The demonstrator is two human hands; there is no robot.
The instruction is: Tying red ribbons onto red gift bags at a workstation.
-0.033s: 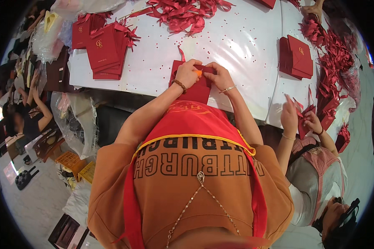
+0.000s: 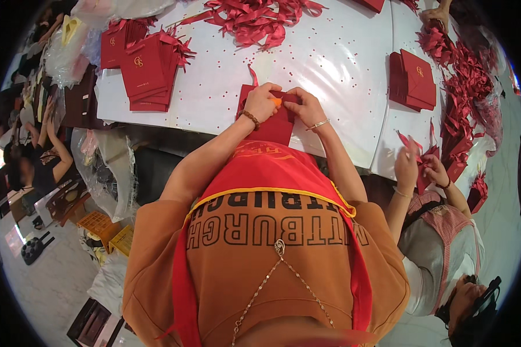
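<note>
A small red paper bag (image 2: 281, 128) lies at the table's near edge, and both my hands are on its upper part. My left hand (image 2: 260, 105), with a beaded bracelet at the wrist, is closed around a small orange tool (image 2: 277, 103); its exact kind does not show. Thumb and fingers of my right hand (image 2: 307, 108) are bent together on the bag's right upper edge. A red ribbon (image 2: 253, 74) sticks out past the bag's far side. What lies under my fingers is hidden.
Stacked red bags (image 2: 149, 72) with ribbon handles stand at the left, more bags (image 2: 412, 80) at the right. A heap of red ribbons (image 2: 260, 20) lies at the far side. Small red dots dot the white table (image 2: 336, 63). A co-worker's hands (image 2: 408, 165) handle red ribbon at the right.
The co-worker's left hand at the right has bent and drawn slightly nearer, now with ribbon at its fingers. My own hands and the bag look the same.
</note>
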